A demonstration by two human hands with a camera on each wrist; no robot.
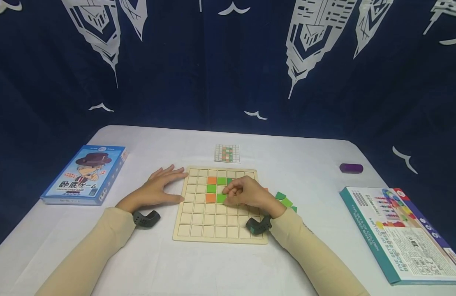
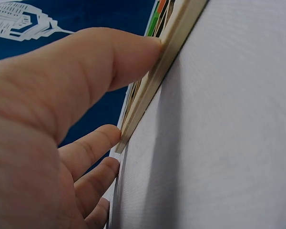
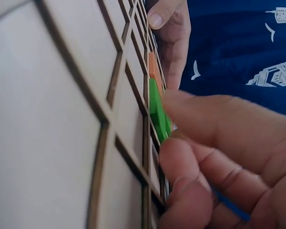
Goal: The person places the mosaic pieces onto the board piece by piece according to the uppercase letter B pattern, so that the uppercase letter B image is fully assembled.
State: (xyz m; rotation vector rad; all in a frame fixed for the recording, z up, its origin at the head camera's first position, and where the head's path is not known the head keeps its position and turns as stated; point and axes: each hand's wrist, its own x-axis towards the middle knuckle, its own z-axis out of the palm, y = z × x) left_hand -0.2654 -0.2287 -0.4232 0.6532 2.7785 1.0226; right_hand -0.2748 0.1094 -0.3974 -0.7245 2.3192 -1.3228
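Note:
A wooden grid board [image 1: 198, 232] lies on the white table, with orange and green tiles set in its upper middle cells. My right hand [image 1: 246, 192] is over these tiles, thumb and fingers bent together. It pinches a green tile [image 3: 156, 107], which sits slightly tilted at its cell, beside an orange tile [image 3: 153, 65]. My left hand [image 1: 159, 187] has its fingers spread along the board's left edge. In the left wrist view, its thumb [image 2: 133, 55] touches the board's rim. Part of the tile pattern is hidden behind the right hand.
Loose green tiles [image 1: 285, 201] lie right of the board, partly behind the right wrist. A small pattern card [image 1: 227, 153] lies beyond the board. A blue game box [image 1: 85, 174] is at left; a beaded-boxes package [image 1: 401, 234] and a purple cylinder [image 1: 351, 168] are at right.

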